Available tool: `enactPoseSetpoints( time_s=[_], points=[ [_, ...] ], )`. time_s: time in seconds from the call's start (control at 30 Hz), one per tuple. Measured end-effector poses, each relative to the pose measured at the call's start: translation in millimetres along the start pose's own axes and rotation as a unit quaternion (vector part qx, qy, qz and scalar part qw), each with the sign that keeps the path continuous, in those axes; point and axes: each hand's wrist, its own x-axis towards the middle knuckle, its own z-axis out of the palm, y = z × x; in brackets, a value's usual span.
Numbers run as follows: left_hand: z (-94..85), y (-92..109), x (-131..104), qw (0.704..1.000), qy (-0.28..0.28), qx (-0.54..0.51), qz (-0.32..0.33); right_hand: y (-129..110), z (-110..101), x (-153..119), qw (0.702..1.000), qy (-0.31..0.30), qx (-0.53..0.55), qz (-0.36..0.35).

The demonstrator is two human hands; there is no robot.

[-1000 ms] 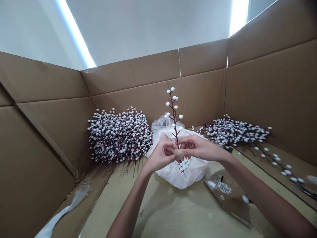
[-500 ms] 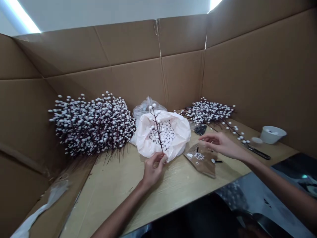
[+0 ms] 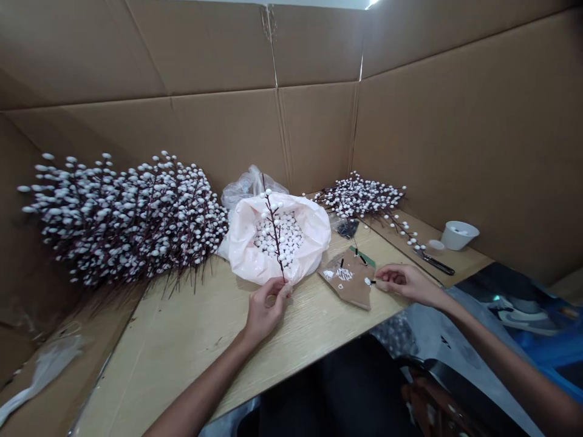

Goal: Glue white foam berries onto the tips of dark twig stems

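Observation:
My left hand [image 3: 268, 303] pinches the lower end of a dark red stem [image 3: 276, 240] that stands upright with a few white berries near its top. Behind the stem lies an open pale pink bag [image 3: 243, 258] full of loose white berries. My right hand [image 3: 403, 282] is closed at the fingertips on a small black stick [image 3: 372, 281] with a white tip, at the right edge of a brown cardboard piece [image 3: 355, 294]. White smears and other black sticks are on that cardboard.
A big heap of white-berry stems [image 3: 136, 218] lies at the left, a smaller one [image 3: 359, 195] at the back right. Pliers [image 3: 435, 262] and a white cup [image 3: 459, 235] are on the right. Cardboard walls [image 3: 218, 133] surround the wooden table [image 3: 182, 340].
My right hand has moved from above the cardboard piece to its right edge and a black stick there. My left hand still holds the stem. The view has tilted down and turned right.

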Motion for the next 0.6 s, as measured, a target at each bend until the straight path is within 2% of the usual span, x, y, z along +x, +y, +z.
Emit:
enactPoseSetpoints(
  time_s=[0.23,0.4,0.6],
  points=[
    [0.1,-0.1,0.2,1.0,0.003,0.003,0.001,-1.7,3.5,4.3,0.999,0.018,-0.029,-0.021],
    [0.2,0.3,-0.4,1.0,-0.007,0.002,-0.002,-4.8,4.0,4.1,0.999,0.008,-0.03,-0.016],
    [0.8,3.6,0.0,1.0,0.001,-0.003,-0.002,-12.8,-2.1,3.6,0.998,-0.013,0.057,0.005]
  ],
)
